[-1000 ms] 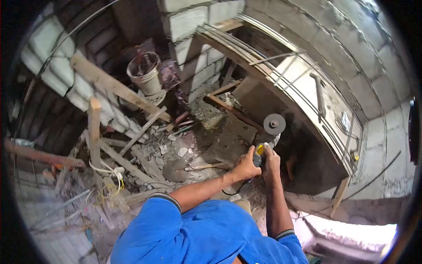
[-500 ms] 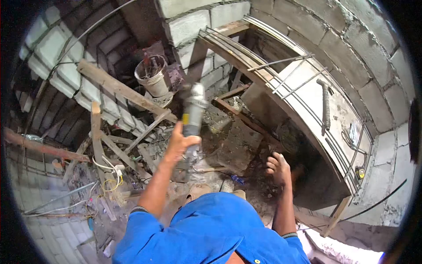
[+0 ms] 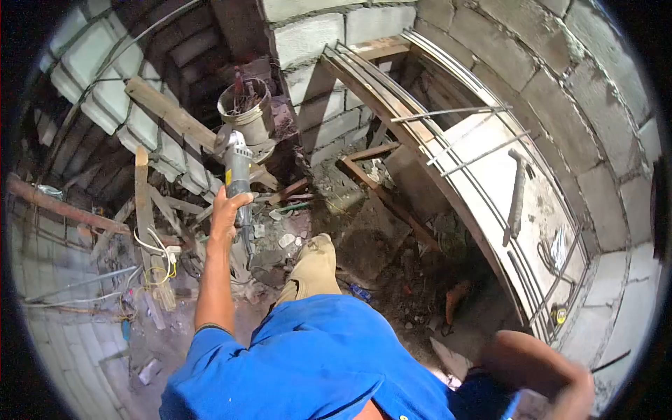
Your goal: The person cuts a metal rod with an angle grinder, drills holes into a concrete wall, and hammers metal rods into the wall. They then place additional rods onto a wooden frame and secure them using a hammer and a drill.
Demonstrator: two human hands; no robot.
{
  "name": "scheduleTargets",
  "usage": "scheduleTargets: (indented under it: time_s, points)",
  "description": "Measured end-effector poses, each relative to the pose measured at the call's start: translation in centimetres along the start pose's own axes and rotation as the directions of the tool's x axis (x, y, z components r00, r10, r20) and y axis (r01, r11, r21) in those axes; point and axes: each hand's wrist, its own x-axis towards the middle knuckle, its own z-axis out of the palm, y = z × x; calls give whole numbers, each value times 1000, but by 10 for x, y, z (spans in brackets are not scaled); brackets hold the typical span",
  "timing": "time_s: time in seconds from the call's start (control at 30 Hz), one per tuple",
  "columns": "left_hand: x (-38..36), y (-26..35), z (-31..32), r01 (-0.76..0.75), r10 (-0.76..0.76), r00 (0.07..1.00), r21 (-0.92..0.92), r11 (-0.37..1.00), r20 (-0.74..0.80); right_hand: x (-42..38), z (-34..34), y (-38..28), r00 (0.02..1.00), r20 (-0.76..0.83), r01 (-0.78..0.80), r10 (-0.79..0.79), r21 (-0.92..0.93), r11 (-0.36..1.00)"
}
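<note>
My left hand (image 3: 229,213) is wrapped round the grey body of an angle grinder (image 3: 239,173), its metal head tilted up beside a bucket. The grinder's cord end hangs down toward the rubble. At the lower right, my bent right arm is smeared by motion. The blurred end near my right hand (image 3: 574,397) shows no distinct fingers, and I cannot make out whether it holds anything.
A white bucket (image 3: 246,119) of scraps stands behind the grinder. Wooden planks (image 3: 168,112) lean at the left. At the right, a curved form bears steel rods (image 3: 483,150), a hammer (image 3: 516,196) and a tape measure (image 3: 559,315). Block walls surround rubble.
My left hand has carried the grinder left, toward the bucket. My right hand has swung down and right, away from the curved form's shaded front. One trousered leg now shows further forward.
</note>
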Motion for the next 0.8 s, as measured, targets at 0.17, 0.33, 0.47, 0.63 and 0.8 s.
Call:
scheduleTargets:
  time_s: [0.17,0.33,0.47,0.63,0.8]
  points:
    - [46,-8,9,114,-114,993,-38,993,-8,36,-22,52,979,145,-91,145,-328,940]
    - [118,-5,17,60,-64,997,-91,994,-43,56,-65,128,954,182,-153,237,-384,911]
    - [199,-14,7,25,-34,987,-55,998,-160,86,-93,192,939,231,-139,255,-423,895]
    - [345,-43,-9,102,-117,980,-101,990,-162,160,-121,296,902,303,-112,308,-524,844]
    - [450,-60,-36,157,-176,950,-94,983,-257,242,-145,375,850,340,-133,402,-600,789]
